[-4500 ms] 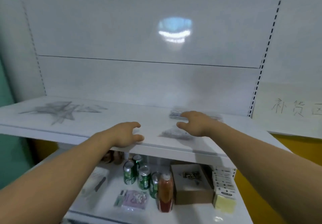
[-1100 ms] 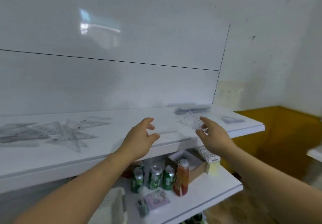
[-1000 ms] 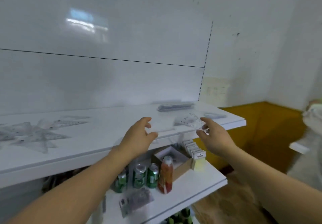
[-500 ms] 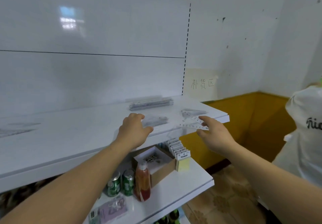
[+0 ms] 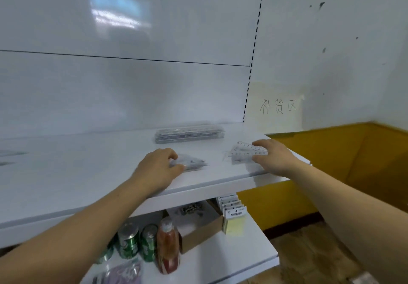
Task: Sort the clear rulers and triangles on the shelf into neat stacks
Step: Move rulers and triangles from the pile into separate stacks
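Over on the right half of the frame now, top shelf. Working w/ left hand at centre: grip curled round the near end of a small clear pile, lying flat on the shelf approx mid-frame. Working w/ right hand just right of that: grip narrow, pinching a clear marked piece, forefinger on top, thumb at the near edge, low over the shelf's right end. Poss. touching down on more clear stuff beneath; too blurred to tell. Can't call triangle vs ruler for sure, tho printed numerals along one edge. Behind both, up against the back panel: tidy ruler stack, squared up, looking done. So, progress-wise: reckon one stack finished, two smaller piles in the making under the hands. Left to do, by the look of it: loose clear bits far out at the left edge of frame, only faintly visible, not yet gathered. Call it roughly midway, maybe a bit past. Lower frame, under-shelf clutter, not part of the job: green cans, red-orange bottle, cardboard box, yellow pads
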Motion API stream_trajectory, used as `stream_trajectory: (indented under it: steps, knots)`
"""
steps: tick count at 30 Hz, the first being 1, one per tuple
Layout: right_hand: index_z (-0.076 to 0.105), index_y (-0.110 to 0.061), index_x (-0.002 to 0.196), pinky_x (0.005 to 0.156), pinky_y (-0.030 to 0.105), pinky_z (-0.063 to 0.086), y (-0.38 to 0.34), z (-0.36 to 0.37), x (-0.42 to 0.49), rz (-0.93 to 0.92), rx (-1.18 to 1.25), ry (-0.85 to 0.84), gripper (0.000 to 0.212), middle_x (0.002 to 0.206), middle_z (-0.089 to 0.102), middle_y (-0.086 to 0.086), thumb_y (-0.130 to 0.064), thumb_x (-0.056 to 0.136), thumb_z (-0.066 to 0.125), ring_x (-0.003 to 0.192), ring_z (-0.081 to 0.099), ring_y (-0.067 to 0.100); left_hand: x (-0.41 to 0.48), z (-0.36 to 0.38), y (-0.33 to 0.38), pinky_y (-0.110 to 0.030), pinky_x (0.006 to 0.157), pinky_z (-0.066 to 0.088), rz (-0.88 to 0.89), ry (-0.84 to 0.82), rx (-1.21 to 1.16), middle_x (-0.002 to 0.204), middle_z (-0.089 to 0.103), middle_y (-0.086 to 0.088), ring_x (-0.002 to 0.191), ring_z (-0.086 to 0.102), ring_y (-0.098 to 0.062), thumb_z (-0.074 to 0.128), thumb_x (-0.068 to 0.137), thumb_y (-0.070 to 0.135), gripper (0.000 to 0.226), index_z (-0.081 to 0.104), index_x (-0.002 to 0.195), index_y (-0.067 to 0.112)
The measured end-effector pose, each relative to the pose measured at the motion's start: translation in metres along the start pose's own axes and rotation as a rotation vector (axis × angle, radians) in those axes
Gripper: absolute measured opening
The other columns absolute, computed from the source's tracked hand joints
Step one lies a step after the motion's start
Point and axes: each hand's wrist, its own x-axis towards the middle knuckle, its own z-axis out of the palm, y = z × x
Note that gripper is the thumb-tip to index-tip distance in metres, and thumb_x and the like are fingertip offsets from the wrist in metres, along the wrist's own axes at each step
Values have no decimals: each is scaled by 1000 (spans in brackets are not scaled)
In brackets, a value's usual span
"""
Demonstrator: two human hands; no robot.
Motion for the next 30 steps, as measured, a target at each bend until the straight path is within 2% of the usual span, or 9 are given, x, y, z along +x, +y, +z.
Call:
stream_trajectory:
  steps: [4, 9, 12, 15, 18, 22, 26, 30]
  knots:
    - [42, -24, 140, 105, 34, 34, 14, 1, 20, -81, -74, -144, 48, 144, 45, 3, -33, 94, 49, 128, 44, 24, -3, -1, 5, -27, 84, 40, -54, 31, 0, 125, 58, 1, 108, 55, -17, 59, 86, 45, 40, 57, 121, 25]
    - [45, -26, 138, 100, 36, 41, 29, -2, 33, -205, -148, -173, 45, 133, 51, 6, -38, 95, 46, 117, 51, 25, -9, -2, 15, -28, 87, 42, -132, 28, 66, 128, 58, 0, 109, 55, -16, 59, 86, 47, 43, 55, 124, 25]
    - [40, -27, 141, 104, 38, 38, 29, -9, 36, -258, -162, -227, 52, 139, 46, 5, -40, 91, 51, 123, 46, 25, -12, -5, 27, -29, 92, 40, -188, -2, 94, 137, 50, -1, 118, 51, -19, 58, 86, 49, 55, 47, 133, 23]
    - [34, -26, 145, 111, 38, 29, 17, -16, 39, -354, -170, -252, 62, 149, 35, 2, -47, 89, 53, 135, 35, 23, -18, -9, 36, -31, 103, 34, -235, -38, 146, 147, 40, -1, 130, 42, -20, 57, 87, 48, 62, 39, 140, 21]
    - [30, -23, 147, 112, 35, 24, -14, -14, 38, -455, -166, -285, 65, 154, 29, 3, -50, 91, 51, 139, 30, 23, -32, -15, 39, -30, 105, 31, -268, -46, 175, 148, 37, -2, 132, 40, -20, 59, 88, 45, 63, 37, 141, 20]
    - [27, -21, 148, 115, 38, 24, -73, 1, 29, -577, -163, -319, 68, 156, 25, 3, -55, 92, 44, 141, 27, 25, -60, -27, 32, -30, 108, 28, -321, -59, 215, 151, 33, 0, 135, 36, -20, 58, 87, 49, 68, 33, 144, 21]
    - [25, -21, 149, 113, 37, 23, -134, 27, 8, -704, -167, -391, 68, 157, 23, 2, -57, 93, 41, 141, 26, 25, -93, -46, 3, -32, 111, 29, -414, -55, 226, 153, 30, 0, 135, 36, -20, 56, 87, 51, 71, 29, 146, 21]
    - [24, -20, 149, 112, 35, 24, -200, 53, -17, -808, -164, -436, 67, 156, 23, 5, -55, 94, 40, 141, 26, 25, -132, -76, -39, -37, 109, 33, -511, -9, 266, 149, 36, -1, 131, 40, -21, 54, 87, 53, 69, 32, 144, 21]
